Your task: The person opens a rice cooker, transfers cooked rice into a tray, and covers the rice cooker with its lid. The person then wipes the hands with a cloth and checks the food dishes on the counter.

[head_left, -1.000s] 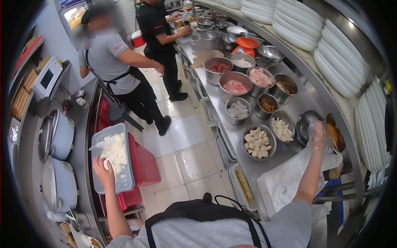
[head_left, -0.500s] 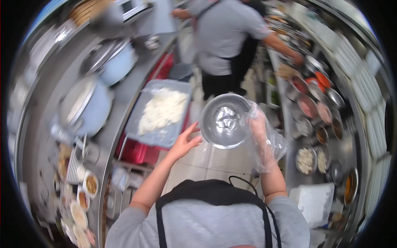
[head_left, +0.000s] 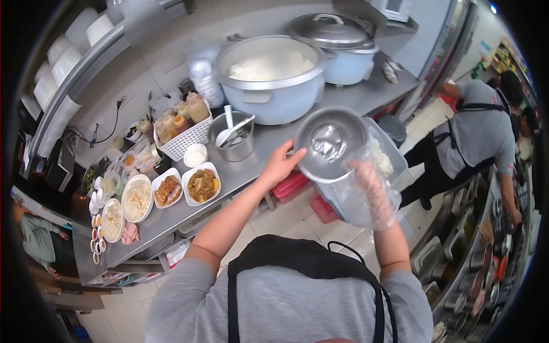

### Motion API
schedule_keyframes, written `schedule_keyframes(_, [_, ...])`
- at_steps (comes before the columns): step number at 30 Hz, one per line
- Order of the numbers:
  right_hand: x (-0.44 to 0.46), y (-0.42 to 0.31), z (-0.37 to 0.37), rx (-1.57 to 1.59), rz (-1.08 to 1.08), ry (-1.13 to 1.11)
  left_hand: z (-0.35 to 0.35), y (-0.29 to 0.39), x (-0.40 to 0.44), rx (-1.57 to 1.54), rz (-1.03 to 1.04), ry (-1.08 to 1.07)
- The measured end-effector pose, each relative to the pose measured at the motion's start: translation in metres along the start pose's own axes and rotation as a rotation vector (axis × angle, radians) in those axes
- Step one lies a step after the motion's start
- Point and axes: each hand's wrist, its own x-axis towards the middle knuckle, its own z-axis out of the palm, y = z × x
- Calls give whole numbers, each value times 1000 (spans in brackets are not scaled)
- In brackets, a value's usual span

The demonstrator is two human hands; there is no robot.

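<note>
Kitchen: steel tabletop (head_left: 357,102) ahead, carrying the open rice pot (head_left: 273,102) and filled dishes; a co-worker (head_left: 477,128) bent at the far right.
Bowl: metal bowl (head_left: 327,128), no food visible inside, held in the air partly over the rice tub (head_left: 397,150).
Left hand (head_left: 281,164): bare, fingers pinching the left rim, thumb inside.
Right hand (head_left: 370,186): gloved in loose plastic, fingers closed on the lower right rim; I couldn't make out each one.
Just changed: left hand met the bowl.
Meaning: I read it as steadied from both sides.
Versus earlier frame: bowl was in the right hand alone, left fingers spread and apart; my view has swung toward the pots.
</note>
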Motion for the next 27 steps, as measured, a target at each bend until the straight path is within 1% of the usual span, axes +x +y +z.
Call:
schedule_keyframes(1, [31, 18, -9, -264, -291, -95, -9, 8, 10, -156, -37, -12])
schedule_keyframes(2, [49, -25, -3, -283, -111, -5, -20, 3, 22, -155, -35, 10])
schedule_keyframes(3, [67, -80, 3, -303, 68, 83, -32, -4, 35, -78, 73, 56])
schedule_keyframes(4, [98, -92, -2, -242, 47, 162, -42, -9, 48, 3, 182, 101])
schedule_keyframes(5, [130, -102, -12, -179, 29, 242, -53, -9, 60, 8, 183, 120])
schedule_keyframes(7, [187, -145, -26, -415, 61, 199, -74, -8, 78, 154, 354, 377])
schedule_keyframes(9, [232, -184, 1, -451, -371, 396, -98, 2, 97, 394, 420, 524])
schedule_keyframes(10, [271, -180, 7, -540, -677, 422, -108, 4, 107, 439, 453, 593])
schedule_keyframes(11, [306, -174, 14, -619, -980, 441, -119, 4, 119, 580, 502, 659])
schedule_keyframes(13, [345, -179, 45, -756, -980, 356, -135, -2, 143, 690, 552, 730])
schedule_keyframes(14, [367, -177, 54, -750, -980, 344, -138, -4, 153, 695, 541, 738])
schedule_keyframes(16, [409, -159, 72, -854, -430, -57, -144, -7, 169, 842, 485, 791])
schedule_keyframes(17, [424, -148, 78, -853, -431, -64, -148, -11, 176, 844, 479, 796])
schedule_keyframes(19, [445, -128, 90, -1148, -598, -55, -154, -25, 188, 936, 427, 823])
schedule_keyframes(20, [449, -125, 93, -1216, -531, -94, -158, -30, 194, 934, 416, 820])
schedule_keyframes(21, [449, -118, 94, -1216, -523, -97, -162, -36, 200, 933, 411, 813])
schedule_keyframes(23, [443, -107, 89, -1096, -592, -21, -166, -45, 210, 889, 388, 833])
schedule_keyframes(24, [441, -106, 85, -1102, -580, -15, -167, -47, 213, 881, 389, 821])
schedule_keyframes(26, [439, -109, 73, -314, -8, -238, -165, -51, 214, 821, 446, 849])
schedule_keyframes(27, [439, -107, 67, -324, -3, -229, -165, -52, 215, 808, 448, 844])
